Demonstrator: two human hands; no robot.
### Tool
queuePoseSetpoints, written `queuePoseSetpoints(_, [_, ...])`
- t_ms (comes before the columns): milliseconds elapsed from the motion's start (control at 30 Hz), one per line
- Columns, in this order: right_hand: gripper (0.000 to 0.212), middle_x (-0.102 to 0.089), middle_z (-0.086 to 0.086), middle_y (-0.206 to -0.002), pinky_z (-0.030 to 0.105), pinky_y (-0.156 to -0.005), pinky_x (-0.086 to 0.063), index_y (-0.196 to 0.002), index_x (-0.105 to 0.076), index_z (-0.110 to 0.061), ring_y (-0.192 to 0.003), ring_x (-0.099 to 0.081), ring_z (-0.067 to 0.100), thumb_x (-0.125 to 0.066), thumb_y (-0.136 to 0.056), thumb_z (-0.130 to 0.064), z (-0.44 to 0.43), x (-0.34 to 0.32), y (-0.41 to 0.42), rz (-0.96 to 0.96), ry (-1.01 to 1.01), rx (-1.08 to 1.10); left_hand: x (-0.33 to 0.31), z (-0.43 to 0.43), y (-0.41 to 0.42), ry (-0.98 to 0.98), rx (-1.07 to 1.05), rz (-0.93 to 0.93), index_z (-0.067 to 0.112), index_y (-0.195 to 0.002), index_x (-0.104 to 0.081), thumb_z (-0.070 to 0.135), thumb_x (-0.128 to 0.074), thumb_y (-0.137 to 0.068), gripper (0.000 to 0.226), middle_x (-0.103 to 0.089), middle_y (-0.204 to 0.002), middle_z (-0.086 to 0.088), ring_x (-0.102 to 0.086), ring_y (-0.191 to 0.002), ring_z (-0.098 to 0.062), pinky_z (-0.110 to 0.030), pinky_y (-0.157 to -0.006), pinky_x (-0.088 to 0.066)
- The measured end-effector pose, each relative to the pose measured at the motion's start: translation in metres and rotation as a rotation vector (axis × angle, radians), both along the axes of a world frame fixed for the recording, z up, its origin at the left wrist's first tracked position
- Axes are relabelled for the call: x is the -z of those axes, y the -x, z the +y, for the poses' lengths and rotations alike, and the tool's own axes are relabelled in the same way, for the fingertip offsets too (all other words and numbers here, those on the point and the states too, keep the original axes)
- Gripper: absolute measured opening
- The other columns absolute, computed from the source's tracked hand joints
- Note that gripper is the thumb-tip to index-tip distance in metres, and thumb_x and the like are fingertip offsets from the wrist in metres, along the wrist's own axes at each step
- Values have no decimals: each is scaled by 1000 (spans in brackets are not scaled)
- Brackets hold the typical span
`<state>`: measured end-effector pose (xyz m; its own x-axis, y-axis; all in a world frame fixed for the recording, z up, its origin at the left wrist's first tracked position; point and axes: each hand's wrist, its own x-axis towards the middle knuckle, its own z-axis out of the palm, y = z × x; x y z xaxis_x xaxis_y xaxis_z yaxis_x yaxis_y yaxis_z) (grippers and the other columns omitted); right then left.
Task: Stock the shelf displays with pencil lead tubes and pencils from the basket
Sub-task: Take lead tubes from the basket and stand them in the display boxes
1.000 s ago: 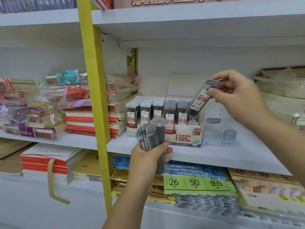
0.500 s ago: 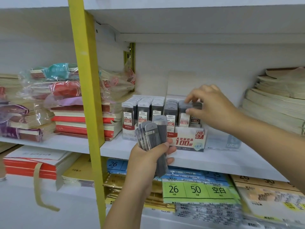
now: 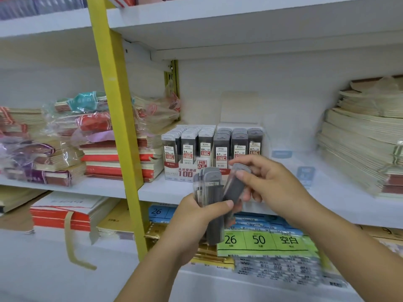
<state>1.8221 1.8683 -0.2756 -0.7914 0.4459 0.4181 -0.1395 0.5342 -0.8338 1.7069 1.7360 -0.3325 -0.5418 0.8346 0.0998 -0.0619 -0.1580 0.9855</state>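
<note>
My left hand (image 3: 196, 219) grips a fanned bundle of grey pencil lead tubes (image 3: 208, 188) in front of the middle shelf. My right hand (image 3: 268, 184) pinches one grey tube (image 3: 236, 186) at the right side of that bundle, tilted and touching it. Behind the hands, a white display box (image 3: 185, 171) on the shelf holds rows of lead tubes (image 3: 220, 144) labelled 0.5 and 0.7. The basket and any pencils are out of view.
A yellow upright post (image 3: 118, 127) stands left of the display. Wrapped notebook stacks (image 3: 72, 136) lie at left, cream paper stacks (image 3: 359, 144) at right. Clear holders (image 3: 305, 173) sit right of the box. Label packs (image 3: 261, 240) fill the shelf below.
My right hand set a tube into the display's right row, then came back down to the bundle and now pinches another tube. My left hand stayed put.
</note>
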Motion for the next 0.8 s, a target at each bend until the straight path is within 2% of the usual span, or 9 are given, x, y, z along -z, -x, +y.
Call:
queuePoseSetpoints(100, [24, -71, 3, -88, 21, -59, -48, -97, -67, -32, -67, -61, 13, -53, -98, -12, 10, -8, -10, 11, 59, -123, -1, -7, 8, 15, 148, -112, 10, -121, -68, 22, -77, -80, 44, -73, -119, -14, -69, -114, -29, -44, -86, -60])
queuePoseSetpoints(167, [15, -70, 10, -96, 19, -65, -49, -93, -67, -28, -74, -61, 12, -57, -96, -18, 13, -11, -14, 3, 111, -201, 0, -12, 9, 31, 156, -156, 7, -119, -67, 19, -78, -80, 43, -73, -119, -13, -70, -111, -30, -40, -79, -61])
queuePoseSetpoints(233, [4, -69, 13, -101, 14, -65, -49, -92, -65, -20, -77, -65, 6, -61, -93, -19, 15, -9, -15, -5, 91, -163, 4, -14, 6, 89, 117, -95, 8, -112, -67, 18, -81, -80, 35, -76, -111, -14, -75, -99, -27, -33, -70, -61])
queuePoseSetpoints(333, [18, -75, -2, -98, 9, -64, -49, -110, -60, -21, -87, -69, 2, -54, -97, -11, 15, -5, -12, -27, 105, -117, 9, -13, -4, 139, 26, -1, 10, -108, -67, 10, -77, -85, 25, -76, -82, -8, -69, -65, -17, -26, -56, -52])
queuePoseSetpoints(400, [26, -76, -2, -99, 17, -73, -53, -119, -55, -24, -94, -71, 9, -55, -96, -11, 15, -7, -13, -2, 153, -111, 7, -11, -10, 89, -3, -7, 6, -105, -66, 4, -75, -86, 21, -68, -67, -4, -61, -54, -15, -24, -49, -49])
queuePoseSetpoints(467, [30, -76, 1, -99, 29, -82, -54, -118, -58, -23, -96, -71, 15, -63, -89, -18, 15, -10, -15, 35, 183, -85, 4, -8, -11, 46, -16, -16, 6, -100, -66, 2, -74, -86, 16, -62, -61, -3, -56, -49, -15, -22, -44, -45])
queuePoseSetpoints(533, [32, -77, 1, -94, 28, -75, -55, -113, -62, -21, -89, -72, 15, -69, -82, -26, 16, -11, -18, 17, 133, -53, 3, -5, -11, 15, -14, -11, 9, -96, -65, 2, -73, -87, 14, -59, -60, -4, -52, -49, -15, -22, -45, -45])
queuePoseSetpoints(633, [23, -76, 1, -83, 21, -57, -52, -109, -65, -22, -65, -67, 13, -67, -88, -11, 16, -13, -23, 9, 5, 17, 3, -1, -9, 6, 7, 20, 14, -90, -66, 8, -75, -87, 12, -58, -61, -4, -53, -53, -14, -25, -53, -49])
queuePoseSetpoints(800, [35, -74, -3, -81, 19, -61, -55, -99, -62, -35, -67, -69, 9, -66, -88, -2, 37, -57, -33, 373, -193, 221, 1, 1, -1, -4, 45, 35, 20, -91, -66, 33, -82, -80, 23, -57, -64, -2, -53, -58, -15, -28, -59, -50])
